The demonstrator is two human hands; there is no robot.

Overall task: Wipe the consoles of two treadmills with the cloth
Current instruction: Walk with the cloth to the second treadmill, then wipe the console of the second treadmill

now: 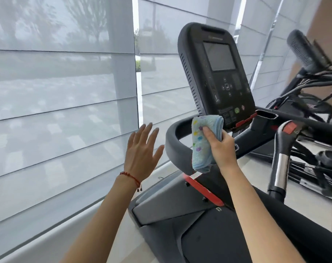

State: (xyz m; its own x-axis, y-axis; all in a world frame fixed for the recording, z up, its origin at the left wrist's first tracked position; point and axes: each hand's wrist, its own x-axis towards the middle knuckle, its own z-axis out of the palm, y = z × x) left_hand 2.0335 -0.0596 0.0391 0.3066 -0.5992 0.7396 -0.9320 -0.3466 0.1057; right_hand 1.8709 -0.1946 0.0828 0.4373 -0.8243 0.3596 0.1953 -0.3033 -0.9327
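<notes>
I am observing the right hand [223, 149] gripping a folded light-blue cloth [204, 143], fingers closed around it, just below the lower edge of the treadmill console [216, 73] and in front of the curved handlebar [172, 137]. The left hand [142, 150] is hovering empty, fingers spread wide, beside the shaded window [62, 92].

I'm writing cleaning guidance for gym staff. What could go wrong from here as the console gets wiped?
The folded cloth in the right hand sits just below the console's green and red buttons, so a stroke might press them. It may also snag the red clip at the console's base. The left hand is open, bracing nothing.
</notes>
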